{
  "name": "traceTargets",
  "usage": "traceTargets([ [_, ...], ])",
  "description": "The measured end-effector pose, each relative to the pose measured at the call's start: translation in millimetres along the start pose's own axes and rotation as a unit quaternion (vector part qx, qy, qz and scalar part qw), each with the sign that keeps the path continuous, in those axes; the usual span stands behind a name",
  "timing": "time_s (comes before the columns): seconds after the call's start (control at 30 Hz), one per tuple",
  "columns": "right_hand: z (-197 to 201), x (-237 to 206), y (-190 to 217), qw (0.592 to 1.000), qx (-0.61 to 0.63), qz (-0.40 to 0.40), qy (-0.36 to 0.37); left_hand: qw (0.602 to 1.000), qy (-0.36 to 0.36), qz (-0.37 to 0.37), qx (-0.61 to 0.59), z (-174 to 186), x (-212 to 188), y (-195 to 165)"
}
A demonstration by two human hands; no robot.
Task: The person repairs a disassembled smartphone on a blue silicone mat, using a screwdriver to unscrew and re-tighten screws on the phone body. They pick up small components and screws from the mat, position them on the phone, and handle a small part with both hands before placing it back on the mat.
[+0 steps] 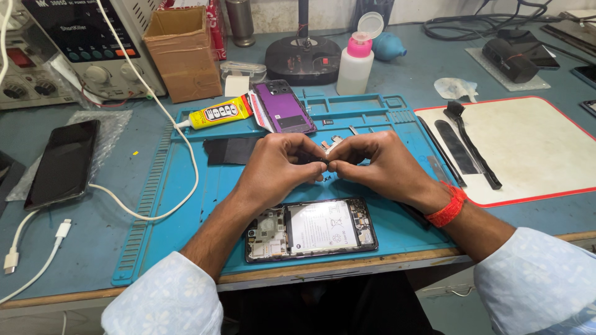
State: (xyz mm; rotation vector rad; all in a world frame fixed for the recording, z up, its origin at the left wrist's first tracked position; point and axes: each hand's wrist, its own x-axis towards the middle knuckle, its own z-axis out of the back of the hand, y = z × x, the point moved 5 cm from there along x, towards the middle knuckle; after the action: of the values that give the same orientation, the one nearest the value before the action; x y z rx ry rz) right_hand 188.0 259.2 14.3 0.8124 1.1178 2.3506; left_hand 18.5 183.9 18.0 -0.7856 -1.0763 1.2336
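While opened phone lies below, left hand — right hand pinch small part.

Small part, perhaps a clip, mostly hidden between pinching fingers.

I see my left hand and my right hand meeting fingertip to fingertip in the middle, all fingers curled inward, both forearms coming in from the lower corners.

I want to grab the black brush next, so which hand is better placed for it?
Probably the right hand: the black brush lies on the white mat just beyond it. The left hand would have to cross over.
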Motion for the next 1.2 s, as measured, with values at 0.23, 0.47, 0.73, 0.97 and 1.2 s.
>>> traceTargets([
  [0.23, -0.8, -0.3, 2.0, 1.0, -0.009, -0.007, -0.001, 1.0, 0.004, 0.008, -0.02, -2.0, -0.3, 0.4],
  [0.47, -0.8, -0.6, 4.3, 1.0, -0.031, -0.003, 0.004, 1.0, 0.01, -0.015, 0.023, -2.5, -2.2, -3.5],
  [0.73, -2.1, -0.6, 5.1, 0.999, -0.049, -0.011, 0.0, 1.0, 0.02, 0.005, 0.018, -3.9, -1.5, -1.4],
  [0.97, 0.3, -1.1, 9.6, 0.998, -0.055, 0.009, -0.007, 0.997, 0.034, 0.024, -0.065, -5.1, 2.6, 9.0],
  [1.2, 0.4, -1.2, 16.7, 0.997, -0.025, 0.072, -0.007, 0.987, 0.036, 0.022, -0.153, -4.1, 8.8, 16.5],
])
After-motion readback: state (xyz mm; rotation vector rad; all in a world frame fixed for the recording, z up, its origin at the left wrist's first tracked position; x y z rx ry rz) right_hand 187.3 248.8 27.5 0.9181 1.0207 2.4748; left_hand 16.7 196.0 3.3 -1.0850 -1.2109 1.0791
